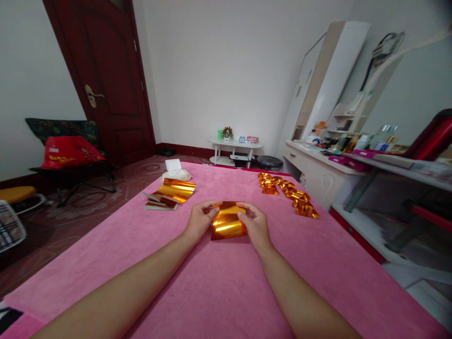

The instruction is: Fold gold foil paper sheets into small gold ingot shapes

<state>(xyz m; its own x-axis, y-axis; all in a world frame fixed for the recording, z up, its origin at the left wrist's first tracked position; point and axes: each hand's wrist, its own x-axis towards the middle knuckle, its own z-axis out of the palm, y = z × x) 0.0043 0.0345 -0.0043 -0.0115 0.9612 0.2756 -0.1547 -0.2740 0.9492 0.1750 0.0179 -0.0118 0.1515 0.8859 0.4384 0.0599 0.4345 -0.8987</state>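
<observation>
A shiny gold foil sheet (228,227) is held up between both hands, a little curved, above a pink cloth (219,282). My left hand (202,217) pinches its left upper edge, thumb on the near face. On the other side, my right hand (257,222) grips the right edge with thumb and fingers. Ahead to the left lies a stack of gold foil sheets (178,188), curling upward, with greyish flat pieces (160,206) beside it. To the right, folded gold foil pieces (287,189) sit in a rough row.
Behind the foil stack sits a white pack with a raised lid (173,165). A dressing table (314,162) crowded with bottles stands right of the pink surface. A low white table (235,143) and a round stool (270,161) are beyond the far edge. A chair with a red bag (72,151) stands left.
</observation>
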